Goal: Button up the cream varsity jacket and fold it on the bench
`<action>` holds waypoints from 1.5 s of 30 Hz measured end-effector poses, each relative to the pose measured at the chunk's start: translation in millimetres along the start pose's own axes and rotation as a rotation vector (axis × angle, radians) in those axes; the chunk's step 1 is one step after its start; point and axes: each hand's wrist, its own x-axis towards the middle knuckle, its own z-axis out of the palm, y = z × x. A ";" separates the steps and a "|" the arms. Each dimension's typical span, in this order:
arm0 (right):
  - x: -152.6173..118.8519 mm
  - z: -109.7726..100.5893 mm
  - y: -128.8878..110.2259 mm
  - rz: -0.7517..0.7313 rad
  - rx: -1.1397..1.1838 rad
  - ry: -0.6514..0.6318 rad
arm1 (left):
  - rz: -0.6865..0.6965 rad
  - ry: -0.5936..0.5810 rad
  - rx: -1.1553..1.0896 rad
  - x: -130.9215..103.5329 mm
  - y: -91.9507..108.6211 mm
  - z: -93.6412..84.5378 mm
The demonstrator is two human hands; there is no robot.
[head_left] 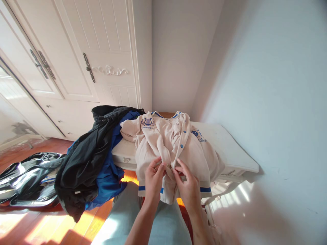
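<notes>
Fingers (160, 167) of both hands pinch the cream jacket's (150, 146) front edges.

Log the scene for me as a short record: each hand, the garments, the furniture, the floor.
Left hand: pinching one front edge of the cream jacket, low down
Right hand: fingers on the other front edge, close beside
Jacket front: open at the top, blue buttons showing
Under jacket: white table
Beside jacket: black garment over blue garment, both hanging down
Behind: white wardrobe, doors closed
Floor: open case, far left
</notes>
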 end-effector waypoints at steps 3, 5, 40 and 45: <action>-2.3 -1.4 3.2 0.025 -0.016 0.011 | 0.046 -0.038 0.067 -2.6 -2.1 -1.3; -4.4 0.1 5.7 0.026 -0.021 0.039 | 0.089 -0.031 0.121 -4.1 -3.6 -6.5; -20.0 6.0 4.2 0.166 0.041 -0.040 | -0.034 0.000 0.022 -4.2 -12.0 -22.0; -17.8 2.7 7.1 0.147 0.081 -0.065 | -0.024 0.004 0.047 -1.9 -9.5 -24.2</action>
